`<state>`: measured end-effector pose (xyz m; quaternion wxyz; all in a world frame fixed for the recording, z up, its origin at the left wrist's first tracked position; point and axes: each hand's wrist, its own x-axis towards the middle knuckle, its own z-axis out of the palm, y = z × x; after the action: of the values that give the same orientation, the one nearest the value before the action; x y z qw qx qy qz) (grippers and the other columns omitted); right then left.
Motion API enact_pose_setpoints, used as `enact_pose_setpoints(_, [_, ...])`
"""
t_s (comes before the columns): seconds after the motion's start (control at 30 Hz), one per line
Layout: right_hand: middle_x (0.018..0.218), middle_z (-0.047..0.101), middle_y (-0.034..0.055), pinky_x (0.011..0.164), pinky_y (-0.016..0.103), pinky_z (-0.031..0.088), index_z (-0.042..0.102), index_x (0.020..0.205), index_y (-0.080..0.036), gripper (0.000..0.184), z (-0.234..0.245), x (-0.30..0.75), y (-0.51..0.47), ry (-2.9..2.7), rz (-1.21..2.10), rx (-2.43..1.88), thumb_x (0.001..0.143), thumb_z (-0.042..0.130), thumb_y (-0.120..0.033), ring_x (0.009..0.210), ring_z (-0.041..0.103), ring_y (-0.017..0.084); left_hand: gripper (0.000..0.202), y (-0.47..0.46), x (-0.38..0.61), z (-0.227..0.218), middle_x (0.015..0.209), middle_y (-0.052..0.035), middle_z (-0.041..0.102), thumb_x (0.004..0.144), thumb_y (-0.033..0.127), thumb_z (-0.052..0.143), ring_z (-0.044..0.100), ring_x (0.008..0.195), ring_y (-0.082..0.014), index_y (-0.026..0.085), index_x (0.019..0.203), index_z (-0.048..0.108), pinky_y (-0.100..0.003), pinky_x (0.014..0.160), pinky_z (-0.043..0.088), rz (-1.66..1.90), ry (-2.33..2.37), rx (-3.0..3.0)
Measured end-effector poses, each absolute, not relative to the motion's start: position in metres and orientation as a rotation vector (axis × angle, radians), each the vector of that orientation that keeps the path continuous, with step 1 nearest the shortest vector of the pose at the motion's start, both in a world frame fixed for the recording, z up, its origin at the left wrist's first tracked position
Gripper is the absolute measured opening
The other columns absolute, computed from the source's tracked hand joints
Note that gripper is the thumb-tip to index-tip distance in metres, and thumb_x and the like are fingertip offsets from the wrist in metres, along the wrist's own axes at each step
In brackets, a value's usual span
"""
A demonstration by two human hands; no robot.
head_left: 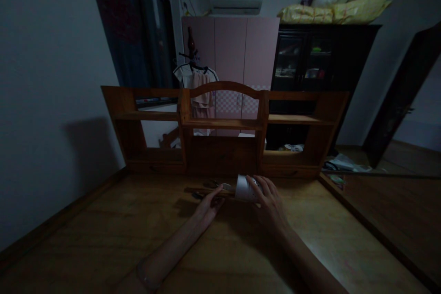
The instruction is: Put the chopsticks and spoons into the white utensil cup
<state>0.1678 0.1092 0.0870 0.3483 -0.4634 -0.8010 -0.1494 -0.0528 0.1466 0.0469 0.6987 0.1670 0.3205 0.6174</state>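
Lying on its side just above the desk, a white cup has its mouth turned to the left. My right hand is wrapped over it from the right. Several long thin things, among them brown sticks and dark-ended pieces, stick out to the left from the cup's mouth. My left hand closes on these thin sticks in front of the cup, its fingers partly hiding them. A small pale rounded end shows beside my left fingertips; its kind is too dim to make out.
The wooden desk carries an open shelf unit along its back edge. A wall borders the left side. Beyond stand a pink wardrobe, hanging clothes and a black cabinet. The room is dim.
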Motion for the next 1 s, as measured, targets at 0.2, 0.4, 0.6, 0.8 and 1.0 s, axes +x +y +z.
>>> enact_pose_setpoints(0.2, [0.137, 0.042, 0.0065, 0.107, 0.048, 0.033, 0.031, 0.144, -0.028, 0.080, 0.090, 0.167, 0.107, -2.075, -0.375, -1.196, 0.072, 0.054, 0.000, 0.126, 0.035, 0.028, 0.014, 0.150, -0.053, 0.042, 0.093, -0.0068, 0.072, 0.076, 0.002, 0.066, 0.067, 0.078, -0.0148, 0.012, 0.085, 0.070, -0.019, 0.060, 0.055, 1.380, 0.676, 0.381])
enact_pose_setpoints(0.4, [0.138, 0.041, 0.0063, 0.108, 0.048, 0.030, 0.031, 0.143, -0.027, 0.083, 0.089, 0.168, 0.109, -2.080, -0.356, -1.211, 0.070, 0.054, 0.002, 0.127, 0.034, 0.027, 0.016, 0.154, -0.054, 0.038, 0.092, -0.0066, 0.072, 0.076, 0.002, 0.066, 0.067, 0.077, -0.0146, 0.012, 0.087, 0.070, -0.020, 0.061, 0.055, 1.391, 0.651, 0.380])
enact_pose_setpoints(0.6, [0.137, 0.042, 0.0072, 0.106, 0.048, 0.033, 0.031, 0.144, -0.027, 0.081, 0.088, 0.170, 0.110, -2.068, -0.373, -1.211, 0.071, 0.054, 0.000, 0.126, 0.036, 0.028, 0.014, 0.155, -0.056, 0.035, 0.094, -0.0072, 0.072, 0.077, 0.003, 0.066, 0.068, 0.078, -0.0152, 0.012, 0.087, 0.070, -0.020, 0.062, 0.056, 1.391, 0.647, 0.375])
enact_pose_setpoints(0.8, [0.137, 0.042, 0.0066, 0.106, 0.048, 0.033, 0.030, 0.144, -0.028, 0.082, 0.087, 0.173, 0.112, -2.052, -0.374, -1.230, 0.070, 0.056, -0.001, 0.126, 0.036, 0.028, 0.014, 0.151, -0.055, 0.043, 0.089, -0.0070, 0.073, 0.078, 0.003, 0.064, 0.069, 0.075, -0.0158, 0.011, 0.088, 0.069, -0.021, 0.061, 0.057, 1.405, 0.668, 0.350])
enact_pose_setpoints(1.0, [0.135, 0.043, 0.0073, 0.102, 0.048, 0.037, 0.030, 0.144, -0.028, 0.081, 0.086, 0.177, 0.116, -2.005, -0.351, -1.247, 0.072, 0.056, -0.003, 0.123, 0.038, 0.029, 0.015, 0.152, -0.057, 0.047, 0.090, -0.0070, 0.073, 0.081, 0.002, 0.059, 0.069, 0.076, -0.0153, 0.012, 0.088, 0.068, -0.019, 0.059, 0.057, 1.429, 0.677, 0.304])
